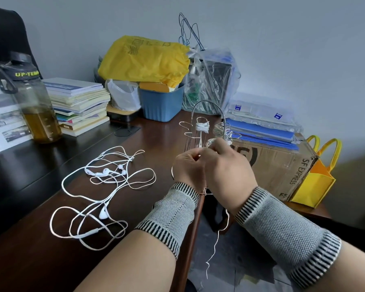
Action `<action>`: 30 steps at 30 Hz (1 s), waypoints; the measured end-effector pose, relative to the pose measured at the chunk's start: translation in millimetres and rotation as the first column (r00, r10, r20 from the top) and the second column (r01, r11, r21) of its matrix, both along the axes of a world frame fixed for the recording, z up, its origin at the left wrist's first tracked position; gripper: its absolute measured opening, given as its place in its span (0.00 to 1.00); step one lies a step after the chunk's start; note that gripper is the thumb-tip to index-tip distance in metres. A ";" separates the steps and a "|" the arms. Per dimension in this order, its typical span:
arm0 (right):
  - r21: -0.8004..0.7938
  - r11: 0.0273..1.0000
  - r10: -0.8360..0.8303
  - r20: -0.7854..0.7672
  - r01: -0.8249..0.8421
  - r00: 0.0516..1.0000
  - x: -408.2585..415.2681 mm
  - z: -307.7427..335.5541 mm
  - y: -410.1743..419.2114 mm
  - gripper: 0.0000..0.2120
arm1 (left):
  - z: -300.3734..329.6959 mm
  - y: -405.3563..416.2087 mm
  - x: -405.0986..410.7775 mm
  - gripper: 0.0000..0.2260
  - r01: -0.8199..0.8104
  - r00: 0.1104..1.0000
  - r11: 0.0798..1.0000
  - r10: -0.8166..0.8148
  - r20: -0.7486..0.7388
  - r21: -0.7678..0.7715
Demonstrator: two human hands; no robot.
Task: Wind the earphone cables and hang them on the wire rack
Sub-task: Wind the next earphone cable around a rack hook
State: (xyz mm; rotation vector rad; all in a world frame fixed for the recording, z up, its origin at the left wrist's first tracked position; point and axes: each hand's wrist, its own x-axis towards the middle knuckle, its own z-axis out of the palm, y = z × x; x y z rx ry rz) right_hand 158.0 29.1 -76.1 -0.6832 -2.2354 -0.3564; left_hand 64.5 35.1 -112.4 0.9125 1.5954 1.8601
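Observation:
A wire rack (208, 106) stands at the desk's right edge. One wound white cable bundle (202, 127) hangs on a hook of it, and another bundle (223, 132) sits to its right. My left hand (189, 166) and my right hand (228, 167) are together in front of the rack, both pinching a white earphone cable. The loose end of that cable (214, 247) dangles below my right wrist, off the desk edge. Loose tangled white earphones (105, 186) lie on the dark desk to the left.
At the left stand a brown water bottle (35, 106) and a stack of books (80, 104). A yellow bag (143, 57) sits over a blue bin (160, 104) at the back. To the right are a cardboard box (282, 165) and a yellow tote (316, 186).

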 end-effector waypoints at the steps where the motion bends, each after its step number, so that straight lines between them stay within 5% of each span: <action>1: -0.130 0.990 0.045 -0.099 -0.057 0.994 3.7 -4.1 3.0 0.04 | -1.9 -0.1 0.4 0.04 0.010 1.000 1.000 -0.009 -0.006 0.021; 4: -0.409 0.903 -0.033 -0.374 -0.133 0.927 13.0 -15.6 15.4 0.06 | -3.2 -0.7 -1.2 0.06 -0.060 0.986 0.998 0.058 -0.156 -0.008; 8: -0.720 0.655 -0.207 -0.463 -0.229 0.862 21.4 -23.5 30.5 0.08 | -0.4 -5.8 -2.0 0.11 -0.124 0.967 0.992 0.116 -0.228 -0.019; 14: -0.790 0.585 -0.257 -0.394 -0.182 0.883 24.4 -27.4 41.0 0.07 | 4.7 -8.0 0.1 0.07 -0.079 0.993 0.996 0.076 -0.085 -0.030; 18: -0.823 0.544 -0.271 -0.357 -0.163 0.894 26.1 -31.9 44.0 0.13 | 5.9 -7.7 1.9 0.15 -0.124 0.959 0.992 0.112 -0.261 -0.032; 22: -0.910 0.347 -0.308 -0.339 -0.227 0.889 43.4 -32.9 52.4 0.20 | 6.6 -7.6 -0.9 0.17 -0.143 0.948 0.989 0.127 -0.293 -0.036; 25: -0.913 0.212 -0.324 -0.403 -0.349 0.856 57.5 -19.4 60.2 0.15 | 6.2 -8.8 -0.3 0.15 -0.131 0.955 0.991 0.117 -0.274 -0.033; 27: -0.894 0.271 -0.294 -0.430 -0.356 0.854 59.0 -5.5 63.3 0.12 | 6.4 -8.5 0.1 0.11 -0.119 0.966 0.993 0.110 -0.234 -0.024; 30: -0.792 0.601 -0.227 -0.297 -0.106 0.928 49.1 18.1 58.5 0.13 | 6.3 -8.5 1.2 0.09 -0.091 0.978 0.996 0.088 -0.188 -0.007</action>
